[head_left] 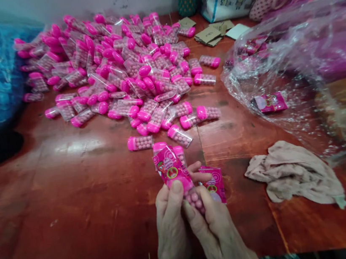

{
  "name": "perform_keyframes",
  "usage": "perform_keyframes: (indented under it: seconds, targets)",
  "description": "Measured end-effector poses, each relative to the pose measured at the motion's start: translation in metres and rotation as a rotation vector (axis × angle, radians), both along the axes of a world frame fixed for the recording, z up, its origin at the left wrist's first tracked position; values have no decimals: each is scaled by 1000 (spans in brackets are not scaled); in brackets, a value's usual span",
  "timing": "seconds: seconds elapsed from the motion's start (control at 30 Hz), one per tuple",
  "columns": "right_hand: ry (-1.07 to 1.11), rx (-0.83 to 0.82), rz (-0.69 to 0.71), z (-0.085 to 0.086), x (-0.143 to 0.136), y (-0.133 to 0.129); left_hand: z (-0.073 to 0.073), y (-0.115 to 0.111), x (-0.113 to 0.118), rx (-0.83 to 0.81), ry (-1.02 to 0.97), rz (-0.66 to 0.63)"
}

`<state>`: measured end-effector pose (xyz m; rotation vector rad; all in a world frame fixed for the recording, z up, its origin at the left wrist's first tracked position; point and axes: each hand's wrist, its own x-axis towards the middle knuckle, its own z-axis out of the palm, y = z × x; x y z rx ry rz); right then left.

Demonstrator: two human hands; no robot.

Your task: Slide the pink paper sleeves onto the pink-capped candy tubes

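Left hand (170, 217), nearly closed, is pinching a printed wrapper (168, 162) at near centre; right hand (215, 217) is pinching a candy bottle (195, 200) against it, other fingers extending loosely (probably for steadying both). More bottles (114, 71) are lying heaped far on the worktop (74, 206), seemingly for easy reach.

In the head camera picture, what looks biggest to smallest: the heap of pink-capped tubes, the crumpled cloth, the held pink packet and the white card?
1. Heap of tubes
2. Crumpled cloth
3. Held packet and white card: unranked; the packet looks bigger but is nearer the camera.
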<state>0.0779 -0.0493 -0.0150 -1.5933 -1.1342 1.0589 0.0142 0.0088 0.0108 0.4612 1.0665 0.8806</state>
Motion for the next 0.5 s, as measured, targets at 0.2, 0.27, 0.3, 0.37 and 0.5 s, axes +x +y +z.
perform_keyframes:
  seconds: [0.2, 0.27, 0.3, 0.37, 0.5]
  targets:
    - [93, 32, -4, 1, -7, 4, -1, -4, -1, -9, 47, -22]
    - [93, 44, -51, 0, -12, 4, -1, -4, -3, 9, 47, -35]
    - [87, 46, -72, -1, -13, 4, -1, -3, -5, 16, 41, -43]
    - [46, 33, -110, -4, -15, 5, 0, -1, -6, 27, 15, -52]
    - [-90, -38, -60, -7, -5, 10, -2, 4, -6, 31, -32, -44]
